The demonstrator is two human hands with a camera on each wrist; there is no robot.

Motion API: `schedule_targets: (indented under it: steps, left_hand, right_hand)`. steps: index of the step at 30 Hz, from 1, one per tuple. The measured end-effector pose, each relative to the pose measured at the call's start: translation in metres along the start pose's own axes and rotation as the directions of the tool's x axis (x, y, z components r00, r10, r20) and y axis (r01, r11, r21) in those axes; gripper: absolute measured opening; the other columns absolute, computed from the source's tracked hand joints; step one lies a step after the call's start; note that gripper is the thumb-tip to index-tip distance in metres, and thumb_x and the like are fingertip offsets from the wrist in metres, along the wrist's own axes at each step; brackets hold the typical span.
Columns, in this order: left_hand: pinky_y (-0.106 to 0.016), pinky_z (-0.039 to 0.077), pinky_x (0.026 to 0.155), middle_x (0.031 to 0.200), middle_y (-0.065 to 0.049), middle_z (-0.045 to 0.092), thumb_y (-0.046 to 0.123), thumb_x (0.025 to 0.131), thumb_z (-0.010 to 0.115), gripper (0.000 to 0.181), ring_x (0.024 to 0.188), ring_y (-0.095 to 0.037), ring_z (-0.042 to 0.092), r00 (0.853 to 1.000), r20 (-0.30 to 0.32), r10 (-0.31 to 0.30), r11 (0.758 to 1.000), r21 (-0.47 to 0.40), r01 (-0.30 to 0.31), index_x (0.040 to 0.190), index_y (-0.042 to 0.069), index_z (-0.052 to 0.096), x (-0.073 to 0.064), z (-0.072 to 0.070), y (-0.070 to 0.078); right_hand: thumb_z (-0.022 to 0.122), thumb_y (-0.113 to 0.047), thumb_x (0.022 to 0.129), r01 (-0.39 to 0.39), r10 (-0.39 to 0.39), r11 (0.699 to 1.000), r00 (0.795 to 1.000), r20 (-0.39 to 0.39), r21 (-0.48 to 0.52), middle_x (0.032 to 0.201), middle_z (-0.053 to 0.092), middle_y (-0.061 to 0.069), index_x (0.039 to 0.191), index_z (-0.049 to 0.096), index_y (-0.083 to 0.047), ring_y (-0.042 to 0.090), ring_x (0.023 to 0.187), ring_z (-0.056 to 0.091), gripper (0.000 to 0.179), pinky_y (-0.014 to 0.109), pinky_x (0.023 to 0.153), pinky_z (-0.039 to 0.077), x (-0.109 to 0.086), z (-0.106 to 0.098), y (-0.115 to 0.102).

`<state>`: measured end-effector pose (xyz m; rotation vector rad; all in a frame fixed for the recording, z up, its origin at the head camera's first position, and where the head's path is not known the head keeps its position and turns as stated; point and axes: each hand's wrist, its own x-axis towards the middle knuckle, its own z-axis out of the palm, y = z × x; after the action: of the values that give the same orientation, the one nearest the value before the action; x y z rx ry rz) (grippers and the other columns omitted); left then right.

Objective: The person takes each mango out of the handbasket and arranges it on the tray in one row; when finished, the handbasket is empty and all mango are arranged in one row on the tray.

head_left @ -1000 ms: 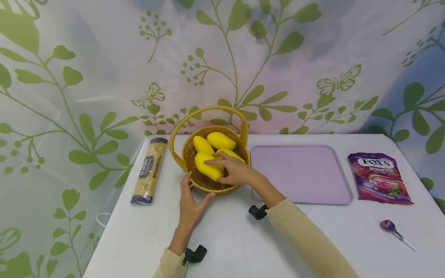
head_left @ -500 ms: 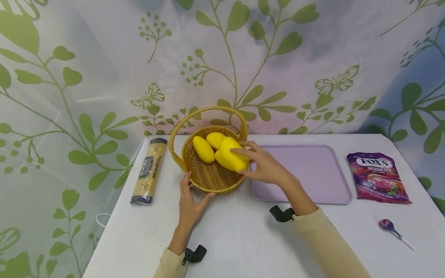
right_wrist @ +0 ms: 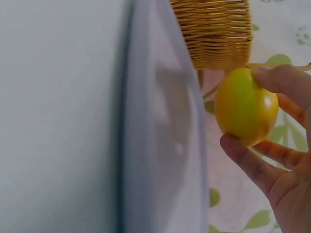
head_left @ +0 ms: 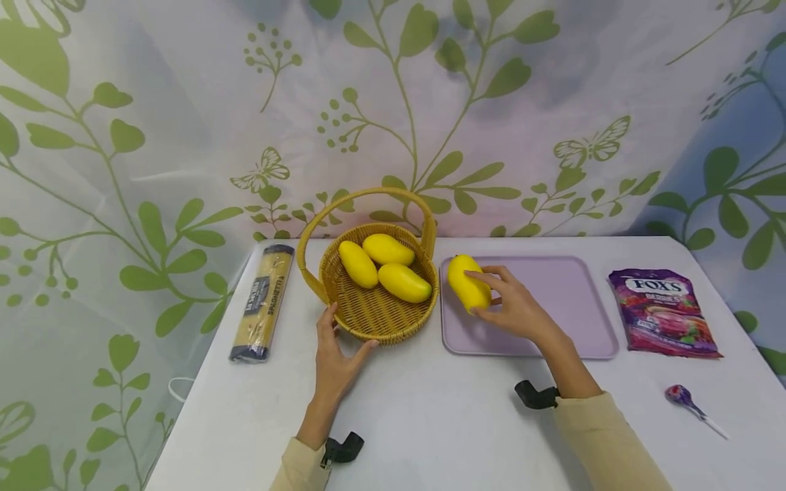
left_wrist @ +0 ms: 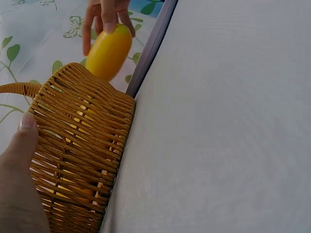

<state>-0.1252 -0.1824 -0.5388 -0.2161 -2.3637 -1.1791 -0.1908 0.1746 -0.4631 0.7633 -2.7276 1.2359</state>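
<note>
A yellow mango is pinched between the thumb and fingers of my right hand, held above the left part of the lilac tray. In the right wrist view the mango stands clear of the tray's surface. Three more mangoes, one of them nearest the front, lie in the yellow wicker basket. My left hand touches the basket's near left side, thumb and fingers spread along it. The left wrist view has its thumb against the basket's weave; its other fingers are hidden there.
Left of the basket lies a spaghetti pack. Right of the tray are a purple Fox's candy bag and, closer to me, a lollipop. The basket's tall handle arches upward. A leaf-patterned curtain hangs behind the white table.
My right hand has taken one mango out of the basket and carried it right, over the tray. My left hand and the basket have stayed in place.
</note>
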Motion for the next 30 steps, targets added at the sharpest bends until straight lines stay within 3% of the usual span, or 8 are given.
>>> schedule_targets:
  steps: [11,21,27,30]
  left_hand:
    - [-0.051,0.044,0.101,0.151,-0.017,0.035,0.035,0.074,0.086,0.103,0.133,-0.033,0.044,1.0,-0.004,0.0,1.0,-0.013,0.0,0.152,0.004,0.026,-0.001,0.001,-0.003]
    - [-0.05,0.044,0.101,0.152,-0.015,0.034,0.037,0.074,0.086,0.104,0.133,-0.033,0.043,1.0,0.005,-0.007,1.0,0.005,0.007,0.155,0.017,0.023,0.0,0.002,-0.003]
    - [-0.05,0.045,0.101,0.152,-0.016,0.034,0.036,0.074,0.086,0.104,0.133,-0.032,0.044,1.0,0.004,-0.003,1.0,0.007,0.003,0.153,0.007,0.026,-0.001,0.001,-0.002]
    - [-0.051,0.045,0.101,0.152,-0.016,0.034,0.035,0.074,0.086,0.104,0.133,-0.031,0.044,1.0,0.001,-0.004,1.0,0.009,0.004,0.152,0.006,0.026,-0.001,0.001,-0.002]
  right_hand:
    - [0.08,-0.014,0.081,-0.104,0.104,0.995,0.994,0.032,-0.003,0.131,0.047,0.022,0.142,0.051,-0.01,0.031,0.101,0.056,0.067,0.036,0.077,0.06,0.001,0.013,0.018]
    - [0.078,-0.019,0.085,-0.155,0.156,0.987,0.987,0.036,-0.032,0.131,0.046,0.026,0.145,0.046,-0.011,0.031,0.097,0.056,0.069,0.039,0.08,0.058,-0.001,0.015,0.016]
    - [0.078,-0.024,0.085,-0.169,0.173,0.982,0.984,0.04,-0.081,0.134,0.045,0.024,0.145,0.047,-0.014,0.028,0.086,0.057,0.069,0.031,0.072,0.047,-0.003,0.015,0.014]
    - [0.078,-0.026,0.084,-0.166,0.171,0.981,0.985,0.037,-0.103,0.134,0.046,0.022,0.145,0.047,-0.017,0.028,0.087,0.056,0.069,0.034,0.072,0.047,-0.003,0.016,0.016]
